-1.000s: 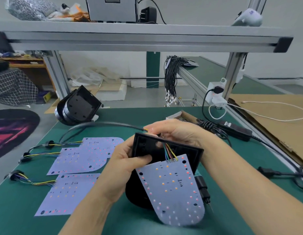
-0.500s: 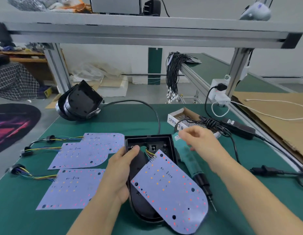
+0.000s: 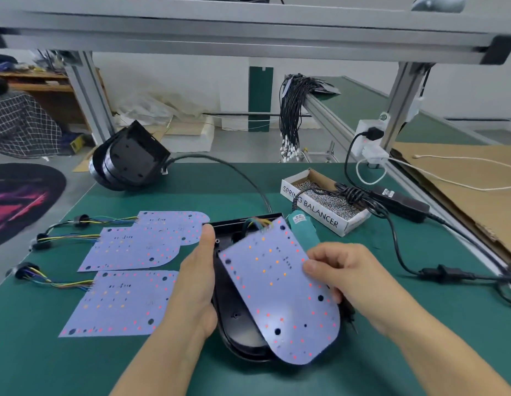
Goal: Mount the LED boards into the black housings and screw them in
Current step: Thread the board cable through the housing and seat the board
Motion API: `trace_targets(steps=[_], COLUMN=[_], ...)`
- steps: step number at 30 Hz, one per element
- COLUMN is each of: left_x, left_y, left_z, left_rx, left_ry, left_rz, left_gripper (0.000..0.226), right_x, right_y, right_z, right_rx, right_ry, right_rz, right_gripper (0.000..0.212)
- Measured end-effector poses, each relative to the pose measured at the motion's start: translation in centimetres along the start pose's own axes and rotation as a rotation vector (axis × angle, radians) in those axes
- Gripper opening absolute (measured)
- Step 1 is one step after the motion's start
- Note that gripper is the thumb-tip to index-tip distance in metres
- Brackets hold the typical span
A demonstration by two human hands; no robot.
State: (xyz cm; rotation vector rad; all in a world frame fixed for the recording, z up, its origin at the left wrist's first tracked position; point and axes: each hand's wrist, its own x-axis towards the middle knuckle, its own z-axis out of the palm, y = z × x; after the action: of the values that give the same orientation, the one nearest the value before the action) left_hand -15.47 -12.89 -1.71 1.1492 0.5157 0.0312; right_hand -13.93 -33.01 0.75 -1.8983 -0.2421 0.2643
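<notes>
Right at the centre of the green counter (image 3: pixel 277 178) sits the black housing (image 3: pixel 234 318), open side up, with an LED board (image 3: pixel 280 292) lying skewed across it, not seated yet, its rounded end hanging off toward 5 o'clock and its coloured wires running into the housing's top edge. Left hand (image 3: pixel 195 284) is wrapped around the housing's 9 o'clock rim, thumb up along the edge, holding it steady. Right hand (image 3: pixel 345 270) has the board's 3 o'clock edge pinched between thumb and fingers, looks like it's about to swing it into line. So progress-wise: early days, I'd say. No screws in this one as far as I can see, the teal electric screwdriver (image 3: pixel 302 232) is lying untouched just behind the board, screw box (image 3: pixel 322 207) at 1 o'clock. Three more boards (image 3: pixel 125 301) wait at 9 o'clock, and another housing (image 3: pixel 131 158) is parked at 11 o'clock.
</notes>
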Motion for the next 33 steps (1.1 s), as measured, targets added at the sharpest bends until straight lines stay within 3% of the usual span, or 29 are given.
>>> trace_targets(steps=[3, 7, 14, 17, 21, 25, 27, 29, 31, 33], left_x=[-0.4, -0.9, -1.1, -0.9, -1.1, -1.3, -1.2, -1.0, -1.1, -1.3], left_y=[0.0, 0.3, 0.2, 0.1, 0.2, 0.6, 0.8, 0.8, 0.7, 0.5], left_z=[0.5, 1.0, 1.0, 1.0, 0.8, 1.2, 1.4, 1.4, 1.3, 1.2], left_rx=[0.032, 0.04, -0.028, -0.044, -0.08, -0.045, -0.006, 0.017, 0.023, 0.02], left_ry=[0.013, -0.007, -0.093, -0.104, -0.166, -0.135, -0.106, -0.092, -0.108, -0.143], left_rz=[0.087, 0.231, 0.315, 0.309, 0.28, 0.323, 0.35, 0.367, 0.354, 0.327], left_gripper=[0.05, 0.052, 0.069, 0.069, 0.052, 0.062, 0.056, 0.047, 0.047, 0.052], right_x=[0.5, 1.2, 1.2, 1.0, 0.5, 0.7, 1.1, 1.4, 2.0, 2.7], right_y=[-0.2, -0.2, 0.4, 0.2, -0.6, -2.1, -2.2, -2.0, -1.8, -1.6], right_z=[0.7, 2.0, 3.6, 3.9, 3.4, 3.0, 2.6, 1.8, 1.1, 1.1], right_rx=[0.162, 0.185, -0.006, -0.162, -0.572, -0.844, -0.947, -0.835, -0.416, -0.009], right_ry=[0.073, 0.19, 0.338, 0.359, 0.356, 0.311, 0.291, 0.305, 0.266, 0.121], right_rz=[-0.02, -0.065, -0.157, -0.19, -0.248, -0.143, -0.074, -0.045, -0.056, -0.081], right_gripper=[0.014, 0.015, 0.018, 0.013, 0.01, 0.017, 0.022, 0.03, 0.032, 0.026])
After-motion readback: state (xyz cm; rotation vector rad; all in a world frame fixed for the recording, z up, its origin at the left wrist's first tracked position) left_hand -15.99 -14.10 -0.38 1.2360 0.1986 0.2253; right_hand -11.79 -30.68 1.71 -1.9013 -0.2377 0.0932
